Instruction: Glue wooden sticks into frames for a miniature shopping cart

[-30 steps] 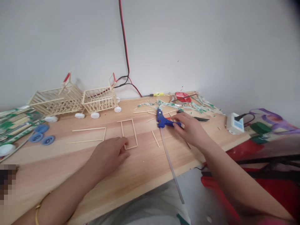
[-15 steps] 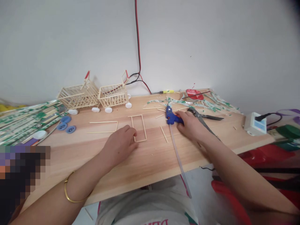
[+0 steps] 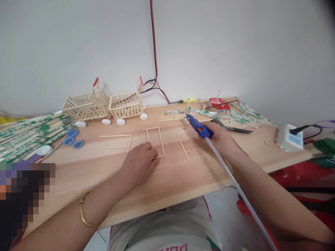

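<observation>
My right hand (image 3: pixel 217 135) is closed round a blue hot glue gun (image 3: pixel 200 127), raised off the table with its nozzle toward the far side. A long translucent glue stick (image 3: pixel 230 172) trails from its back end toward me. With fingers bent together, my left hand (image 3: pixel 140 160) presses on the near left corner of a rectangular frame of thin wooden sticks (image 3: pixel 161 143) and hides that corner. A three-sided stick piece (image 3: pixel 115 135) lies just left of it. Short loose sticks (image 3: pixel 184 150) lie between the frame and the gun.
Two stick-built carts (image 3: pixel 127 105) on white wheels stand at the back left. Blue rings (image 3: pixel 77 144) and packed sticks (image 3: pixel 31 134) lie at left. Scissors (image 3: pixel 237 130), torn wrappers (image 3: pixel 232 116) and a white power box (image 3: pixel 289 137) are at right. A person's pixelated part shows lower left.
My right hand has lifted the glue gun off the table, turning it so the glue stick swings right. My left hand has shifted slightly right, its fingers closing at the frame's corner.
</observation>
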`<state>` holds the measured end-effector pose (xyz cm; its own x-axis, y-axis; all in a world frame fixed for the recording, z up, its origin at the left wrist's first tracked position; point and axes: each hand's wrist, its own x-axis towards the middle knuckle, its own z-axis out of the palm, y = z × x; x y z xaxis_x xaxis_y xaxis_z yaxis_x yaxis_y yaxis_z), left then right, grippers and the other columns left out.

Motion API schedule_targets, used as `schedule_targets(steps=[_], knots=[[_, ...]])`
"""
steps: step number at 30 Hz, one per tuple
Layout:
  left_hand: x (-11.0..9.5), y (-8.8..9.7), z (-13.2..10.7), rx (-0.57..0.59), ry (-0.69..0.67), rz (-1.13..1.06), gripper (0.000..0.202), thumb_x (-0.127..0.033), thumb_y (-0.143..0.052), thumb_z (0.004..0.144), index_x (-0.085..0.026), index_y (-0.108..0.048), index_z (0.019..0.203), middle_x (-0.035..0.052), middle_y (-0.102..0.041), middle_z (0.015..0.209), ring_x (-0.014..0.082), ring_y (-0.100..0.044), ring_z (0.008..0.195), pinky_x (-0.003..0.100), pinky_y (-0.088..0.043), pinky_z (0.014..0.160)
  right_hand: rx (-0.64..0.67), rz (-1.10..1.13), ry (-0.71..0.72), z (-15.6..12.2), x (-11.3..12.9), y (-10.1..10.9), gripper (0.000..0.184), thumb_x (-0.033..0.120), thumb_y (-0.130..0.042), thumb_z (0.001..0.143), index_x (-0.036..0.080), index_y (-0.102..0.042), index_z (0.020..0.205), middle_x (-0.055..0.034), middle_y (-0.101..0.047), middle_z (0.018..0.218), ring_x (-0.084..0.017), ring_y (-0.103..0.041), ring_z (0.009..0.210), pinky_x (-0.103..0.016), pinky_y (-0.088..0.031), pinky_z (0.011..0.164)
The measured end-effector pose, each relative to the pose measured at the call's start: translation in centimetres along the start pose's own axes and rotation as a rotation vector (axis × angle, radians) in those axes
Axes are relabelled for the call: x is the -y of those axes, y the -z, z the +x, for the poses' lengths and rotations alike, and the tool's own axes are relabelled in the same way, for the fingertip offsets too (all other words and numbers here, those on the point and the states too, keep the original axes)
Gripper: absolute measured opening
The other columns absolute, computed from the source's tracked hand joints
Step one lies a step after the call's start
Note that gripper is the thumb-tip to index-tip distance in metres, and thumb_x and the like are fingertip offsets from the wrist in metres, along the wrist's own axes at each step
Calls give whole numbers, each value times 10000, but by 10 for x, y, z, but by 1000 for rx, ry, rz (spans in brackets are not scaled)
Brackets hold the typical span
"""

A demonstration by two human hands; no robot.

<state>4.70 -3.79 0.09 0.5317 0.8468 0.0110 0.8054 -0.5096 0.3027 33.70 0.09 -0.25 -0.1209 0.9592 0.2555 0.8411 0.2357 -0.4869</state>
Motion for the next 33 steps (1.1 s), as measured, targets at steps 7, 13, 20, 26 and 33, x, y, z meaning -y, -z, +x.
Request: schedule_targets(steps=[7,13,20,26,33], knots=[[-2,-1,1,15,7,4,233,-221,-438,874,-153,-647,797,66,-569,849,184,-552,827,315,-439,763,-137,157,2,-3,10,-13,309,285,-565,741,196,-620,1032,-44,-638,897,-201,-595,796,-322,-458,734],[-2,8,2,-2,26,32,226,-216,-448,870,-156,-646,780,60,-575,835,185,-552,813,313,-438,735,-167,167,61,-5,9,-24,275,324,-548,778,198,-623,1010,-53,-655,926,-197,-607,815,-318,-468,757],[1,4,5,-6,11,23,217,-225,-455,871,-157,-643,786,66,-576,847,186,-553,818,313,-442,737,-91,101,1,-6,11,-21,286,367,-539,779,207,-630,997,-65,-669,901,-214,-612,775,-338,-477,716],[-1,1,5,13,27,25,229,-220,-451,874,-149,-646,777,71,-576,841,188,-555,820,319,-446,748,-73,112,1,-9,14,-19,262,353,-529,795,202,-621,988,-55,-664,895,-201,-606,780,-318,-467,722],[-4,4,6,34,42,39,246,-220,-442,879,-139,-658,797,81,-582,848,195,-557,826,328,-445,761,-89,133,113,-7,16,-17,237,370,-544,788,197,-611,936,-67,-641,864,-202,-589,802,-325,-464,742]])
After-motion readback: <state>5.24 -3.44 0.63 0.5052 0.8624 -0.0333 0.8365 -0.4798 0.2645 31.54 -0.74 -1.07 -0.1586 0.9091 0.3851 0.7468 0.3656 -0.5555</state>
